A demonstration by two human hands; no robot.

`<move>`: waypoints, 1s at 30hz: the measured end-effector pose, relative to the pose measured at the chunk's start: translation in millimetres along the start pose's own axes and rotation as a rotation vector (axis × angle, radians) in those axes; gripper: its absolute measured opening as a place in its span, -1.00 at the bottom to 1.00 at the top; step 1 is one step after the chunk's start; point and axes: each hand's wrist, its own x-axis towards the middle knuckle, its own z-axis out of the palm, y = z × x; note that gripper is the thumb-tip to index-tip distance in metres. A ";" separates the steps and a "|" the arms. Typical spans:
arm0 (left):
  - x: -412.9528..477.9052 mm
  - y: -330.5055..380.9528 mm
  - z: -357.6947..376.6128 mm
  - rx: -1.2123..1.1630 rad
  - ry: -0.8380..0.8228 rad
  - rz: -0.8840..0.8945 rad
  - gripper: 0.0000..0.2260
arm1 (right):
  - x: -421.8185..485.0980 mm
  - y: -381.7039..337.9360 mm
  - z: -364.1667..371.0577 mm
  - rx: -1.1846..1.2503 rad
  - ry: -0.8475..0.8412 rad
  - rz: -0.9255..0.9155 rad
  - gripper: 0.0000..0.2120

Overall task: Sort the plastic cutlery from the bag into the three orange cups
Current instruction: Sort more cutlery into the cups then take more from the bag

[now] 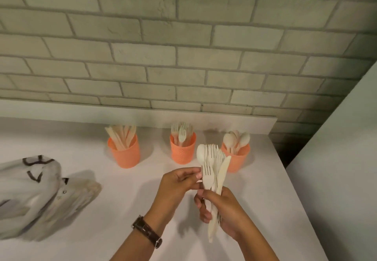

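Three orange cups stand in a row near the wall: the left cup [124, 154] holds knives, the middle cup [183, 150] holds forks, the right cup [239, 158] holds spoons. My right hand [222, 213] grips a bundle of cream cutlery [214, 162] by the handles, with forks, a spoon and a knife fanned upward in front of the right cup. My left hand [179, 185] pinches a fork [207, 176] at the front of that bundle. The white plastic bag [38, 195] lies crumpled at the left.
The white counter [102, 230] ends at a brick wall [183, 56] behind the cups. Its right edge drops off beside a pale panel [336, 158]. A watch sits on my left wrist [148, 231].
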 end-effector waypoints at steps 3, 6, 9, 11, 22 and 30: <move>-7.8 -3.8 -14.4 0.044 0.069 0.011 -0.82 | 4.7 4.1 13.9 0.004 -0.051 0.013 -0.79; -19.7 -11.5 -22.1 0.218 0.148 0.053 -0.82 | 8.2 10.3 27.0 -0.029 -0.093 0.024 -0.64; -29.6 -16.8 -31.4 0.310 0.217 0.089 -0.81 | 9.3 17.2 37.2 -0.094 -0.131 0.049 -0.56; -32.3 -18.5 -41.3 0.390 0.257 0.093 -0.78 | 9.6 20.0 42.2 -0.153 -0.135 0.044 -0.57; -20.1 7.7 -82.7 0.025 0.266 0.087 -0.96 | 10.8 9.5 48.6 -0.094 -0.081 0.030 -0.76; 74.3 49.8 -70.3 0.014 0.507 0.376 -0.83 | 2.0 -3.3 19.3 -0.056 0.131 -0.014 -0.86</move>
